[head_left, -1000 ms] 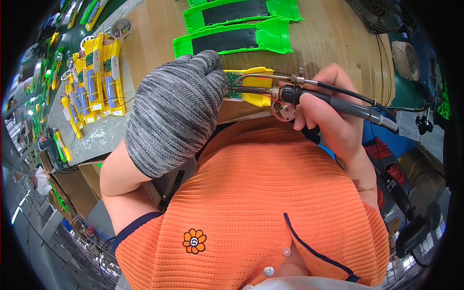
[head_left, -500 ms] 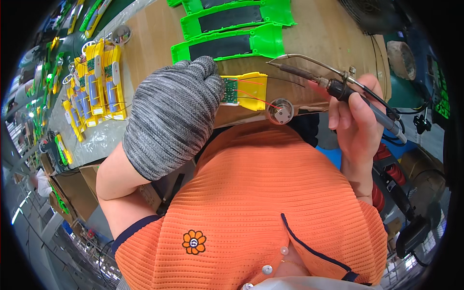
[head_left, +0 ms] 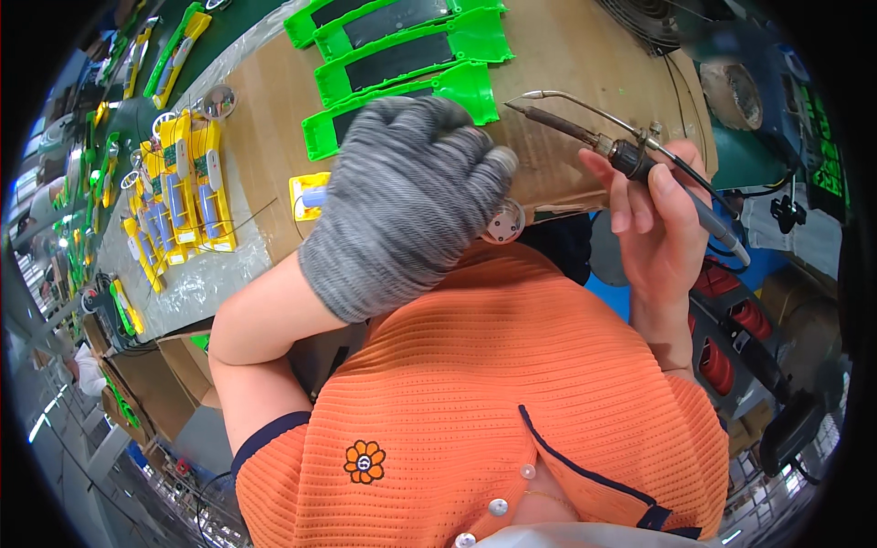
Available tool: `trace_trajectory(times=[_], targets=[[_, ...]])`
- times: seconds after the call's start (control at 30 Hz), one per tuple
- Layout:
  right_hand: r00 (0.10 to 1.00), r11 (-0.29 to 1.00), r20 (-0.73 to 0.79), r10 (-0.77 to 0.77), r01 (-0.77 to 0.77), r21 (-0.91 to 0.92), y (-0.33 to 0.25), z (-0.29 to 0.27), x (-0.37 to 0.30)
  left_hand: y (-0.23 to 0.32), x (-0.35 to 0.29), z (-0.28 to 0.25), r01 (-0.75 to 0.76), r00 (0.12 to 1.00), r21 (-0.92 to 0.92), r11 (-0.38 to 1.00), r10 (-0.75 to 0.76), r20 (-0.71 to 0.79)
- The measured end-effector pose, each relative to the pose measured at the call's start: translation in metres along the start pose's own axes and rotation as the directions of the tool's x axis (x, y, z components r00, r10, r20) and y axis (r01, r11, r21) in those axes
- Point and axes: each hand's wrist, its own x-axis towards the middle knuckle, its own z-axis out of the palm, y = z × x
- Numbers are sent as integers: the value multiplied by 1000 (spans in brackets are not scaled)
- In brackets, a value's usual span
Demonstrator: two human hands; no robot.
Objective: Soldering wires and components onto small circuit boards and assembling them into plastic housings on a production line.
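My left hand (head_left: 406, 196), in a grey knitted glove with bare fingertips, lies over a yellow plastic housing (head_left: 299, 199) on the table. Its fingers are bent and closed, and whatever they pinch is hidden beneath them. Only the housing's left end shows, with a blue cylindrical battery (head_left: 313, 196) in it. Just beyond the fingers, at the near table edge, sits a round metal disc piece (head_left: 505, 222). My right hand (head_left: 671, 201) grips a soldering iron (head_left: 630, 160) with a thin curved metal tube along it. The iron's tip points left, in the air above the table.
Green plastic shells (head_left: 388, 59) with black panels lie in a row at the far side. To the left, several yellow housings (head_left: 187, 196) with batteries and wires rest on clear plastic sheeting. A small round dish (head_left: 218, 101) stands behind them. Black coiled tubing (head_left: 639, 23) is at the far right.
My left hand has moved right across the yellow housing, uncovering its battery end and covering the circuit board and red wires. The soldering iron stays in my right hand, nearly in place.
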Motion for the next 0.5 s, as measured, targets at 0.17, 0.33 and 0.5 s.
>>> trace_trajectory(times=[0.17, 0.33, 0.5], targets=[[1000, 999, -15, -12, 13, 34, 0, 0, 0, 3, 7, 8, -155, 986, -17, 988, 156, 66], [999, 997, 26, -43, 41, 61, 6, -2, 11, -5, -21, -25, 128, 976, -107, 986, -145, -165], [982, 994, 186, -22, 1, 113, 21, 10, 35, -22, -61, -16, 638, 624, -356, 683, -729, -280]])
